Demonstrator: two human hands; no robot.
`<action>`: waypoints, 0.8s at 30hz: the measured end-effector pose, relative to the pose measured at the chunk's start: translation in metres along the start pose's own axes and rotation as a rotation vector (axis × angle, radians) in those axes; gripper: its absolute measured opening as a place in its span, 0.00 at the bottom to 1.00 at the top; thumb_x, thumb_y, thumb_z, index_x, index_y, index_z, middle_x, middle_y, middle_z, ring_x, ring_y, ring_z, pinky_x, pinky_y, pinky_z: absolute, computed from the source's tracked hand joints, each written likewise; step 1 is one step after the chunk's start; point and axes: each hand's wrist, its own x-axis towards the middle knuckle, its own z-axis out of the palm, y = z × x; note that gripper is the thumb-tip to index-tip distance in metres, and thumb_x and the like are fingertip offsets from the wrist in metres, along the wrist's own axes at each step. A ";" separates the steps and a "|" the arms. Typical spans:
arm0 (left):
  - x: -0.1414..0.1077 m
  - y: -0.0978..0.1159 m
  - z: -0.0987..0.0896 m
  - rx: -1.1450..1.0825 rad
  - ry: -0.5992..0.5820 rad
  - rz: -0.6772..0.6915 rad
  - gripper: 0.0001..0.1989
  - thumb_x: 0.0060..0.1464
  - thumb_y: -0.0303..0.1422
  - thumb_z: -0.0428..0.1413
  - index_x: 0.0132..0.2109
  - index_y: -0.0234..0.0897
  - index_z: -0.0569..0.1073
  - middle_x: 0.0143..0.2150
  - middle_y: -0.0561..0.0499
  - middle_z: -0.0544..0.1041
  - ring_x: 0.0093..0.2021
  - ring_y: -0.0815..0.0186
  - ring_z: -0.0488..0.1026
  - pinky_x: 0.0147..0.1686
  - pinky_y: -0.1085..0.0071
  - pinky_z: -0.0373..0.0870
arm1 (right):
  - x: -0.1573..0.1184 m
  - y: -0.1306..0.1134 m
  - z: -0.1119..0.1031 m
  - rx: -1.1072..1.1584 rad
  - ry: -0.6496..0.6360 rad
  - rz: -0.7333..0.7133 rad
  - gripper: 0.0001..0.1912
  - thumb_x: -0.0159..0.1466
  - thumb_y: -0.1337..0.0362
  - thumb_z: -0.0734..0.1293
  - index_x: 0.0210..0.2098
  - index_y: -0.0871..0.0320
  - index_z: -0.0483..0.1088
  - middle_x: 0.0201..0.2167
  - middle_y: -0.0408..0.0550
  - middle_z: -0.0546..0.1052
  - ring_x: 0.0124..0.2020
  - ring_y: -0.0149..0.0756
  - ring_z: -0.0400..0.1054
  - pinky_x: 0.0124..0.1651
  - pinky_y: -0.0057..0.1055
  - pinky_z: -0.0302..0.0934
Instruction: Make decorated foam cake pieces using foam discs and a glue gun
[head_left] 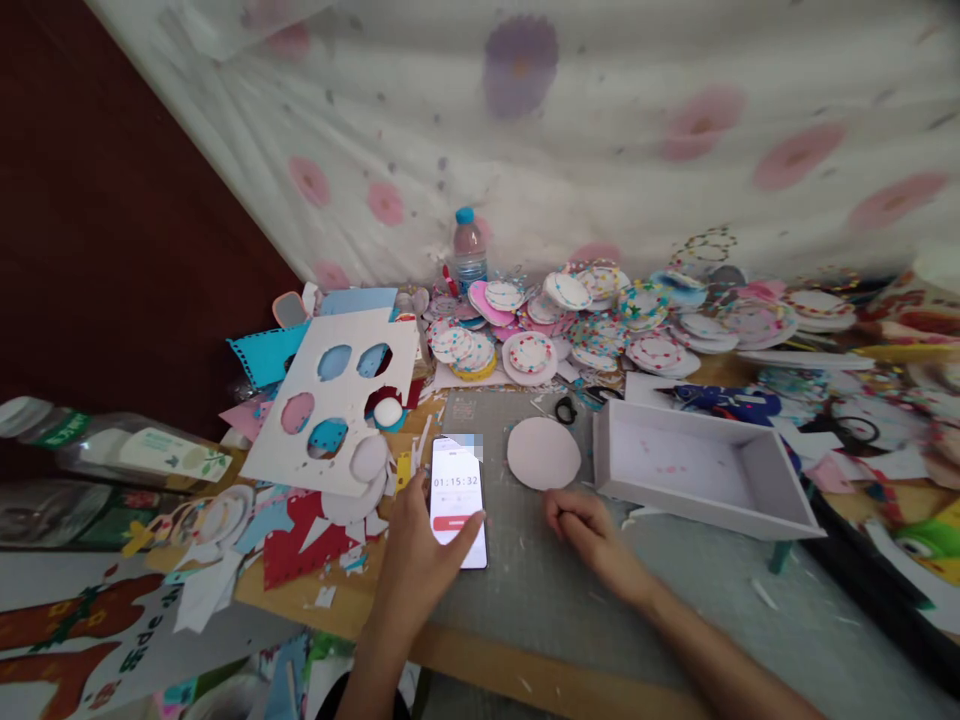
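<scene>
A phone (456,495) with a lit screen showing a running timer lies on the grey cutting mat (510,600). My left hand (420,560) spans it, fingers along its left edge and thumb across the lower screen at the right edge. Just right of the phone is a flat round white disc (544,453). Close to that disc's lower edge rests my right hand (592,535), curled into a fist with nothing showing in it. To the right of the disc stands an open white box (679,465).
Behind the mat, decorated round pieces (529,355) are piled beside a water bottle (469,250). At left lie a white sheet with round holes (337,400) and paper scraps (300,540). Black scissors (566,409) and a blue glue gun (727,401) lie near the box.
</scene>
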 end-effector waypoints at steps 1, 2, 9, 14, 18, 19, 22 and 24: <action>-0.002 0.003 0.006 0.079 0.006 0.007 0.39 0.45 0.49 0.60 0.59 0.33 0.60 0.53 0.36 0.69 0.56 0.45 0.64 0.54 0.52 0.62 | 0.000 0.001 -0.002 0.054 0.007 0.008 0.10 0.53 0.68 0.58 0.16 0.55 0.57 0.15 0.39 0.57 0.20 0.30 0.49 0.25 0.28 0.43; -0.003 0.006 0.011 0.165 0.019 0.015 0.41 0.45 0.50 0.60 0.61 0.32 0.58 0.54 0.34 0.67 0.58 0.43 0.62 0.55 0.51 0.60 | 0.000 0.001 -0.004 0.115 0.013 0.015 0.11 0.53 0.67 0.57 0.15 0.55 0.55 0.14 0.39 0.55 0.19 0.30 0.48 0.24 0.28 0.41; 0.013 0.024 0.021 0.490 0.053 -0.025 0.43 0.44 0.43 0.60 0.63 0.28 0.54 0.51 0.32 0.70 0.52 0.43 0.69 0.47 0.55 0.65 | -0.001 -0.002 -0.003 0.479 0.027 0.063 0.14 0.52 0.64 0.58 0.14 0.52 0.49 0.12 0.35 0.47 0.15 0.28 0.39 0.20 0.29 0.38; 0.024 0.028 -0.008 0.497 -0.040 -0.021 0.41 0.44 0.43 0.59 0.63 0.36 0.54 0.50 0.35 0.73 0.49 0.44 0.72 0.40 0.57 0.67 | 0.001 -0.003 -0.002 0.592 0.046 0.084 0.14 0.52 0.64 0.59 0.14 0.53 0.51 0.12 0.35 0.48 0.15 0.28 0.39 0.19 0.28 0.38; 0.024 0.023 -0.042 0.570 -0.014 -0.056 0.45 0.43 0.46 0.58 0.65 0.38 0.50 0.53 0.35 0.72 0.51 0.42 0.71 0.38 0.58 0.67 | 0.002 -0.001 -0.003 0.632 0.073 0.081 0.14 0.53 0.63 0.60 0.14 0.54 0.52 0.13 0.36 0.49 0.16 0.28 0.39 0.20 0.28 0.38; 0.026 0.021 -0.051 0.595 0.013 -0.057 0.45 0.43 0.47 0.58 0.64 0.38 0.51 0.54 0.35 0.71 0.51 0.42 0.71 0.38 0.58 0.67 | 0.002 -0.001 -0.004 0.638 0.075 0.082 0.14 0.53 0.63 0.60 0.15 0.54 0.52 0.13 0.36 0.49 0.16 0.28 0.39 0.20 0.28 0.38; 0.036 0.011 -0.071 0.668 0.118 -0.073 0.44 0.43 0.50 0.57 0.63 0.37 0.52 0.53 0.35 0.72 0.50 0.42 0.72 0.38 0.57 0.67 | 0.001 0.001 -0.004 0.650 0.068 0.087 0.15 0.54 0.63 0.60 0.15 0.54 0.53 0.13 0.36 0.49 0.16 0.28 0.39 0.20 0.28 0.39; 0.048 0.001 -0.080 0.710 0.185 -0.106 0.43 0.44 0.50 0.56 0.63 0.35 0.53 0.50 0.34 0.73 0.48 0.42 0.72 0.37 0.57 0.68 | 0.001 0.002 -0.004 0.655 0.062 0.091 0.15 0.55 0.63 0.60 0.15 0.54 0.52 0.13 0.36 0.49 0.17 0.29 0.39 0.20 0.29 0.39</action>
